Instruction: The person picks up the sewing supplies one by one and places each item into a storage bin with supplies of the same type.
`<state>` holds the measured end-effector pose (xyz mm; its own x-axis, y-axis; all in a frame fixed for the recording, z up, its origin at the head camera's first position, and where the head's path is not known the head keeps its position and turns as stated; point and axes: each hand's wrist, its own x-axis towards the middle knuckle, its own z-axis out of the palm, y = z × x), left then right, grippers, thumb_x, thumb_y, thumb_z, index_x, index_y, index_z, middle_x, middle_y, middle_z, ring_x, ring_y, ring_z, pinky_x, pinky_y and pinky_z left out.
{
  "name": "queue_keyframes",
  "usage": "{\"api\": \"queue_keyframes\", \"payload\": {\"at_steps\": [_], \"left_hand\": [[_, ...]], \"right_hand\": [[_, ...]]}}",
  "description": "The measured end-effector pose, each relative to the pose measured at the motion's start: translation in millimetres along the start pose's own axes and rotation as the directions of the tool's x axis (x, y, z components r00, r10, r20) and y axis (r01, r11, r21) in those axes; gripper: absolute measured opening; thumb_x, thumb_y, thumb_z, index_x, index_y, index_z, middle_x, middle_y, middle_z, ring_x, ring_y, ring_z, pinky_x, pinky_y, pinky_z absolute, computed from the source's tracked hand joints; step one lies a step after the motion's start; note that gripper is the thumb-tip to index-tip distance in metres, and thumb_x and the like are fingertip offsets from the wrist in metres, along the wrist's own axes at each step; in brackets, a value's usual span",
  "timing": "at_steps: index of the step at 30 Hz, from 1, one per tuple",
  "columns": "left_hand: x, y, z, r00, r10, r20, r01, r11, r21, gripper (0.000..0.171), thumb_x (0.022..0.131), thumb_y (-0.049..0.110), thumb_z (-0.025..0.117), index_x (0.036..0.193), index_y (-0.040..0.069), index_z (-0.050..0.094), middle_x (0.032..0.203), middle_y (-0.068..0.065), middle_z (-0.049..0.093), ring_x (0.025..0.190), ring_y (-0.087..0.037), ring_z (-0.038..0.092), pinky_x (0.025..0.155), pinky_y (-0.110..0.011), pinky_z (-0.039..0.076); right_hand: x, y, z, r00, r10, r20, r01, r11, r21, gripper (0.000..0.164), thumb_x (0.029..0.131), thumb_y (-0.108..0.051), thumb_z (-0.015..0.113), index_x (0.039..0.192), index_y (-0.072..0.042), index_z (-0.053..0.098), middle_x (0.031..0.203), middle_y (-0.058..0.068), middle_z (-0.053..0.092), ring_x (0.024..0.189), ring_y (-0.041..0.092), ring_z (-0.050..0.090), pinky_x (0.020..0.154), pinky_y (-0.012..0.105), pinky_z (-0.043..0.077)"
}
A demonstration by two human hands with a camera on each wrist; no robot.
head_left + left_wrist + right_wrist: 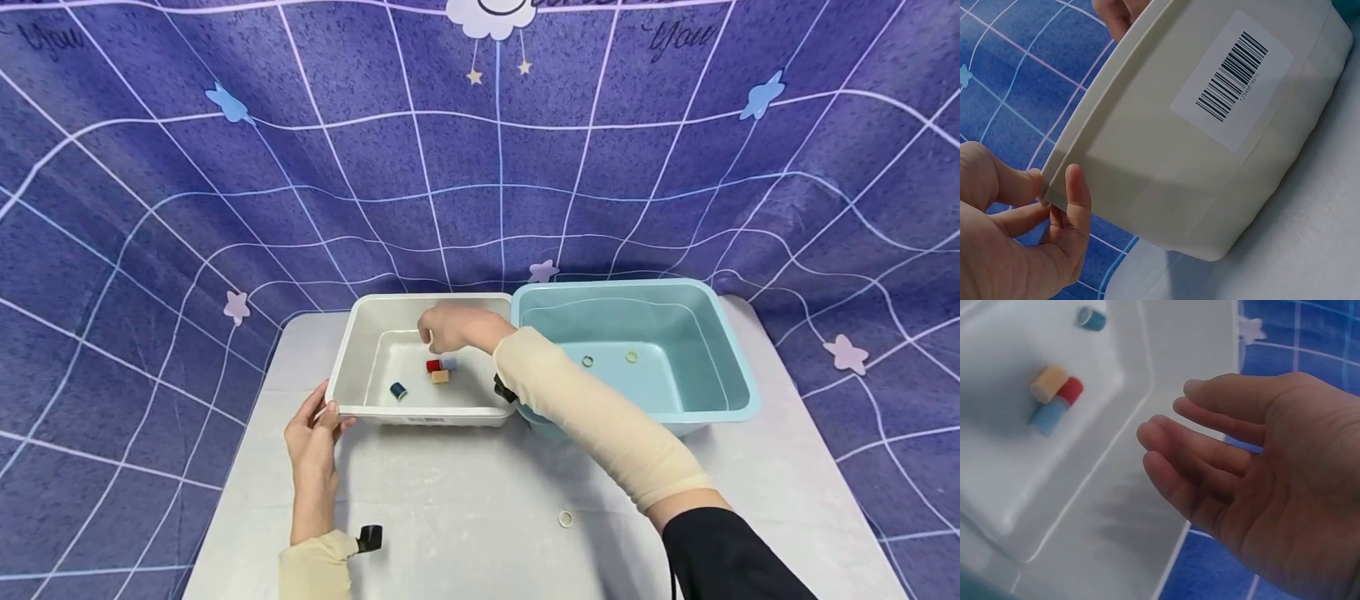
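My left hand (313, 440) pinches the rim at the near left corner of a white plastic bin (420, 412); the left wrist view shows thumb and fingers on that rim. Over the bin hangs my right hand (453, 327), its fingers loosely bent and nothing in them in the right wrist view. On the bin's floor lie small thread spools. A red spool (433, 366), a light blue spool (449, 364) and a yellow-orange spool (440, 377) lie close together. A dark teal spool (398, 391) lies apart, toward the left.
A light blue bin (738, 367) stands against the white bin's right side, with two small rings, one dark greenish (587, 362) and one yellow-green (632, 357), on its floor. Another pale ring (566, 519) lies on the white table (465, 517). Behind hangs a blue gridded curtain (465, 158).
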<state>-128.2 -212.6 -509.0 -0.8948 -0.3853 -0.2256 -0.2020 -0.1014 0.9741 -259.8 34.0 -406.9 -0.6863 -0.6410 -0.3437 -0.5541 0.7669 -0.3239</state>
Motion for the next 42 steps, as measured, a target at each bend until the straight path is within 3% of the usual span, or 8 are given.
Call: {"api": "queue_keyframes", "payload": {"at_steps": [3,9,15,24,28,33,38,42], "left_hand": [[2.2,0.0,-0.1,1.000,0.002,-0.002,-0.002,1.000,0.014,0.047,0.105,0.004,0.056,0.153,0.007,0.053,0.129,-0.011,0.054,0.089,-0.003,0.064,0.072,-0.012,0.062],[2.7,-0.2,-0.4,1.000,-0.007,-0.019,0.007,1.000,-0.001,0.047,0.105,0.003,0.056,0.152,0.007,0.053,0.130,-0.011,0.055,0.093,-0.007,0.062,0.072,-0.012,0.062],[1.4,-2.6,-2.6,1.000,-0.025,-0.013,0.025,1.000,-0.007,0.047,0.105,0.003,0.056,0.153,0.006,0.053,0.129,-0.009,0.054,0.094,-0.007,0.061,0.074,-0.012,0.062],[0.2,-3.6,-7.2,0.999,-0.050,-0.018,0.050,0.998,-0.030,0.048,0.106,0.004,0.056,0.153,0.007,0.052,0.129,-0.005,0.054,0.099,-0.010,0.062,0.075,-0.012,0.062],[0.4,-3.5,-6.2,0.999,-0.047,-0.012,0.046,0.998,-0.047,0.047,0.106,0.003,0.056,0.153,0.006,0.052,0.128,-0.006,0.054,0.095,-0.009,0.063,0.074,-0.013,0.062],[1.8,-3.1,-5.5,0.999,-0.036,-0.003,0.036,0.996,-0.087,0.047,0.105,0.003,0.056,0.152,0.004,0.052,0.126,-0.006,0.055,0.090,-0.007,0.064,0.072,-0.013,0.062],[2.1,-2.1,-4.5,0.999,-0.035,0.013,0.037,0.994,-0.102,0.048,0.105,0.003,0.057,0.152,0.004,0.052,0.126,-0.005,0.056,0.093,-0.007,0.064,0.072,-0.013,0.063],[1.9,-1.1,-2.8,0.999,-0.035,0.023,0.037,0.994,-0.106,0.048,0.105,0.002,0.057,0.152,0.003,0.051,0.127,-0.005,0.055,0.093,-0.006,0.064,0.071,-0.013,0.063]], "right_hand": [[-10.4,-3.4,-2.7,0.999,-0.042,-0.018,0.042,0.998,0.050,0.030,0.101,-0.014,0.066,0.129,-0.004,0.070,0.129,0.010,0.072,0.118,0.024,0.067,0.105,0.034,0.057],[-34.7,-8.5,-2.2,0.995,-0.083,-0.053,0.090,0.987,0.135,0.031,0.101,-0.009,0.064,0.131,-0.003,0.067,0.122,0.011,0.075,0.113,0.022,0.070,0.101,0.033,0.058],[-61.0,-8.6,9.4,0.983,-0.137,-0.119,0.155,0.976,0.152,0.028,0.101,-0.009,0.061,0.127,-0.006,0.069,0.116,0.007,0.077,0.108,0.020,0.071,0.097,0.032,0.059],[-98.3,-6.7,29.9,0.965,-0.214,-0.153,0.242,0.949,0.201,0.026,0.104,-0.014,0.061,0.128,-0.010,0.070,0.122,0.003,0.074,0.107,0.015,0.071,0.092,0.024,0.059],[-114.5,-3.9,37.7,0.963,-0.213,-0.165,0.250,0.936,0.250,0.027,0.104,-0.014,0.061,0.130,-0.011,0.069,0.125,0.001,0.073,0.106,0.012,0.070,0.092,0.022,0.059],[-135.0,-4.2,43.7,0.963,-0.211,-0.170,0.258,0.903,0.344,0.028,0.104,-0.014,0.060,0.132,-0.013,0.068,0.124,0.000,0.073,0.107,0.011,0.068,0.095,0.030,0.061],[-151.1,-4.1,48.3,0.953,-0.233,-0.192,0.287,0.894,0.344,0.026,0.105,-0.015,0.061,0.129,-0.014,0.069,0.121,-0.001,0.073,0.107,0.010,0.068,0.098,0.032,0.061],[-163.5,-3.8,52.0,0.960,-0.216,-0.179,0.269,0.887,0.375,0.025,0.105,-0.018,0.062,0.129,-0.017,0.068,0.122,-0.001,0.073,0.107,0.008,0.068,0.098,0.030,0.061]]}}
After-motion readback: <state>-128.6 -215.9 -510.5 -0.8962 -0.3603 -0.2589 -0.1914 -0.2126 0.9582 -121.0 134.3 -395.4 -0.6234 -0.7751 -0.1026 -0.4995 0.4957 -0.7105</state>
